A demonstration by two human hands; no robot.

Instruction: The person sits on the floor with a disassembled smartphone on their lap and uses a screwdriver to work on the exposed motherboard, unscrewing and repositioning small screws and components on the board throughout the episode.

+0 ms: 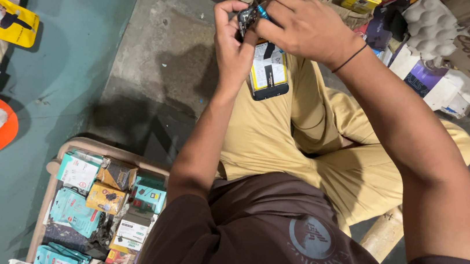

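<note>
Holding a small dark part (246, 17) above the lap, the left hand (233, 45) has its grip closed around it, while the right hand (299, 23) pinches a teal-handled tool (262, 11) against the same part. Just beneath both hands, an opened phone (268, 71) rests on the person's knee. Well apart, at lower left, a wooden tray (48, 186) holds small boxes.

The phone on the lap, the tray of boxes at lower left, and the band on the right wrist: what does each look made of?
Phone: opened back, black frame probably plastic, with a glossy yellow-and-white labelled battery. Tray: pale rounded rim, looks like bare wood. Wrist band: thin, black and matte, likely elastic or cord. The left hand and right hand pinch a small dark part above the phone.
</note>
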